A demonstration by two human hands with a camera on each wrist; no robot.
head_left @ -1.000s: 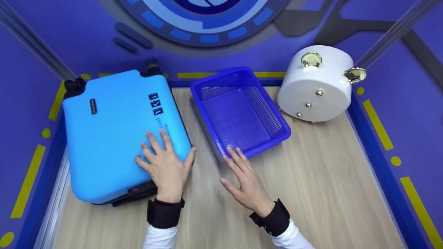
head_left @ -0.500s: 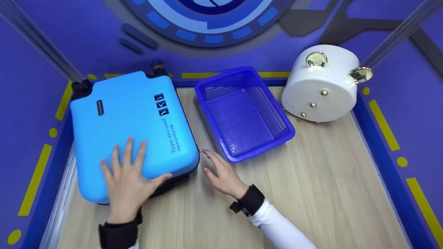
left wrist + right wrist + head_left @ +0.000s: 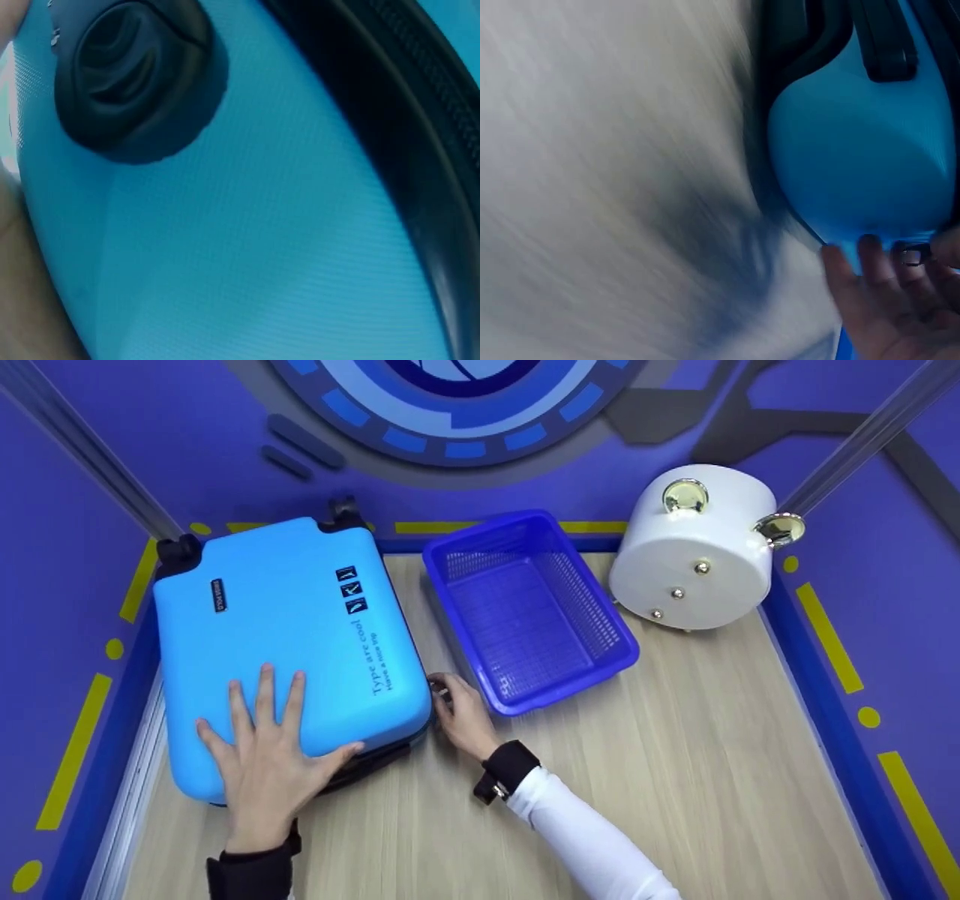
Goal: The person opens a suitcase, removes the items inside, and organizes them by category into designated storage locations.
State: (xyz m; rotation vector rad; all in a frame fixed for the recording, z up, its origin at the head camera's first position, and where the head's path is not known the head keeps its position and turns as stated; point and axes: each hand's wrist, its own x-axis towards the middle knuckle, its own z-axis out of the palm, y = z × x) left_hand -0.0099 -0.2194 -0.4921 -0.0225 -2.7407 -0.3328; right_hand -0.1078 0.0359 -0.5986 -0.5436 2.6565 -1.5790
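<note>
From where I stand, the blue hard-shell suitcase [image 3: 285, 615] lies flat at the left of the wood-grain surface [image 3: 720, 765], its 2 visible black wheels [image 3: 178, 555] pointing to the far left corner and the far edge. The left hand [image 3: 266, 769] is spread on the shell's near end, fingers fanned and thumb out over the near rim. The right hand [image 3: 463, 716] is at the suitcase's right side, by its near right corner, fingers curled, pinching what looks like a zipper pull [image 3: 912, 257].

I'd judge the shell stiff, smooth and rather slippery, not fragile, and bulky enough to want 2 hands; whether it is loaded I cannot tell. The small pull wants thumb and finger, with the other palm bracing the shell so the case doesn't slide. For lifting, I'd trust the black handle-like fitting [image 3: 371, 765] at the near end over the slick top.

As for writing, the right side of the lid seems to read "Type are cool", with "Have a nice trip" smaller beneath, below 3 black picture squares [image 3: 350, 589]. A dark nameplate [image 3: 218, 595] seems to end in "POLO"; the rest is too small.

A blue plastic basket [image 3: 474, 664] stands near the far edge, with a white drum-shaped object [image 3: 686, 585] by the far right corner; I can read no label on either.
</note>
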